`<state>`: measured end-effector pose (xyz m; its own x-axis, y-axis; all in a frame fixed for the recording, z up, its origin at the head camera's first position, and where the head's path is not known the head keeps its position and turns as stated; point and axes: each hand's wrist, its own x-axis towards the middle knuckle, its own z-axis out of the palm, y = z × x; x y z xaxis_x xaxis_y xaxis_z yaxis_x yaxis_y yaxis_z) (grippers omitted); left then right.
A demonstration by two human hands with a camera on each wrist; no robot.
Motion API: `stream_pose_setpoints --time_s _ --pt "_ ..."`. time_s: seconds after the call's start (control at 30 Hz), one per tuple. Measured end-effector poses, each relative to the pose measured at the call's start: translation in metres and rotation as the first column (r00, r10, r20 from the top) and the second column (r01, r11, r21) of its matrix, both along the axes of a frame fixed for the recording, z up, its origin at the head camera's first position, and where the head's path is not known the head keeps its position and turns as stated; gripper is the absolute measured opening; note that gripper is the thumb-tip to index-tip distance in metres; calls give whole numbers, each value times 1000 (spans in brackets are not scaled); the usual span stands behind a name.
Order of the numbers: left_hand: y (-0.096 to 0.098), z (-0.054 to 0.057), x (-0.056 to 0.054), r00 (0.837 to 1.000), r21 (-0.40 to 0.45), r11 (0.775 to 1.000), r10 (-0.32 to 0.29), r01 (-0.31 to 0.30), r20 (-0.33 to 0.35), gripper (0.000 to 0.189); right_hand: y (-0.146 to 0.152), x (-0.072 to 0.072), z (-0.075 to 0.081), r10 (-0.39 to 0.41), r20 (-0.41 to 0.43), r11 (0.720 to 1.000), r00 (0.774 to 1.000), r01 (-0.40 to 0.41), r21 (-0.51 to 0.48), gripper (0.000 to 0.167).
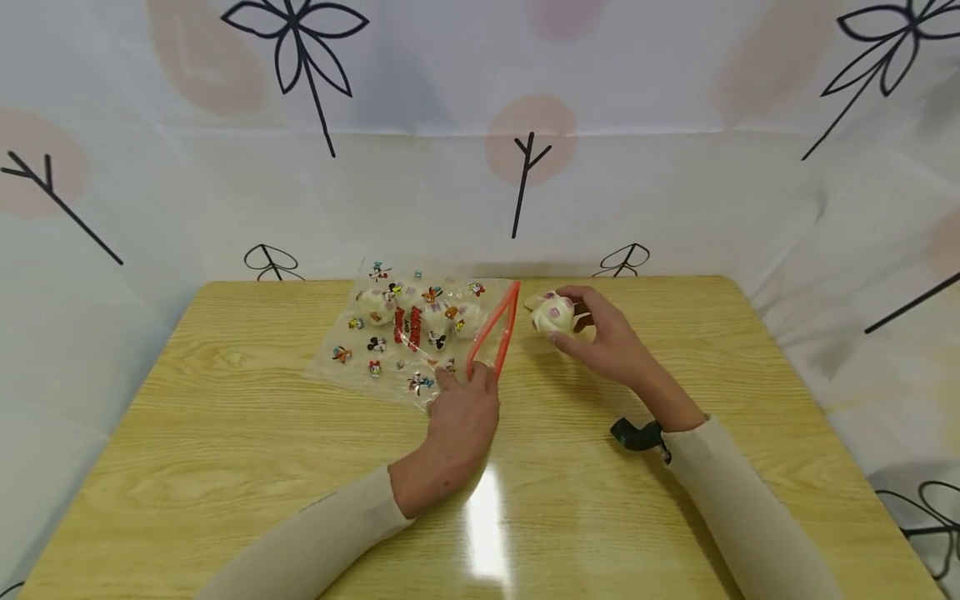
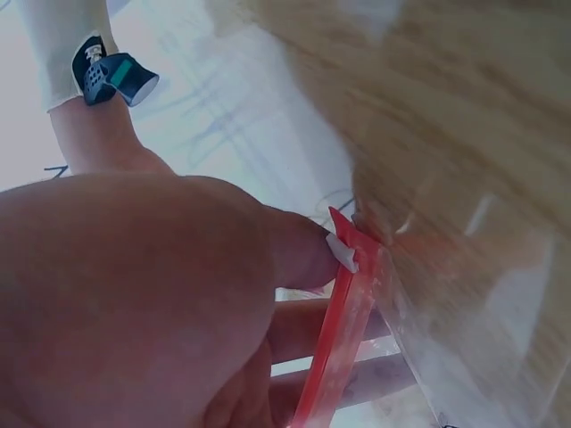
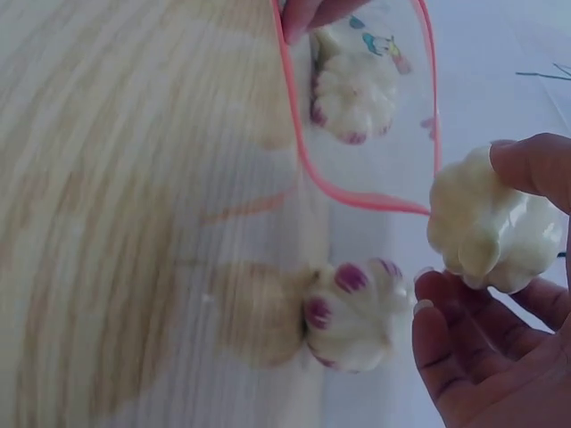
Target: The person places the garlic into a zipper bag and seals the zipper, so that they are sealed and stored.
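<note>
My left hand [image 1: 463,417] pinches the red zip edge [image 2: 343,325] of a clear plastic bag [image 1: 352,354] printed with cartoon figures. The bag lies on the table with its mouth parted towards the right. Several white garlic bulbs [image 1: 375,307] show through it, one garlic bulb [image 3: 355,96] just inside the mouth. To the right of the mouth, my right hand [image 1: 606,337] grips a garlic bulb [image 3: 491,223] between thumb and fingers. Another garlic bulb [image 3: 352,316], spotted purple, sits on the table beside it in the right wrist view.
A wooden table [image 1: 225,483] carries everything. Behind it hangs a white cloth [image 1: 420,200] with leaf and twig drawings. A small black device [image 1: 637,435] is strapped at the right wrist. Light reflects off the table in front.
</note>
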<state>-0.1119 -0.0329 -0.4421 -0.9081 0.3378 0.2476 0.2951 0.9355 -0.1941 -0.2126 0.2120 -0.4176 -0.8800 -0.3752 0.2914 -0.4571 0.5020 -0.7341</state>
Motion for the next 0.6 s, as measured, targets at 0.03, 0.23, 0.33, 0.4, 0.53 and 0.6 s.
stream_pose_setpoints --time_s 0.03,0.23,0.33,0.4,0.53,0.6 --pt "0 0 0 1000 5 1000 -1 1 0 25 -2 0 0 2 12 1000 1000 -2 -4 63" --pt "0 0 -2 1000 34 999 -3 2 31 28 -13 3 -3 31 73 999 997 -31 -8 67" --pt "1 1 -2 1000 49 999 -2 1 27 27 -19 4 -4 43 85 999 995 -43 3 67" --pt "1 1 -2 1000 51 999 2 -3 22 26 -23 6 -6 49 95 999 994 -50 8 66" --pt "2 1 -3 999 42 999 17 -18 34 26 -34 8 -10 57 119 998 991 -58 6 65" --pt "1 1 -3 999 28 999 20 -22 49 27 -40 8 -12 57 130 998 990 -57 2 65"
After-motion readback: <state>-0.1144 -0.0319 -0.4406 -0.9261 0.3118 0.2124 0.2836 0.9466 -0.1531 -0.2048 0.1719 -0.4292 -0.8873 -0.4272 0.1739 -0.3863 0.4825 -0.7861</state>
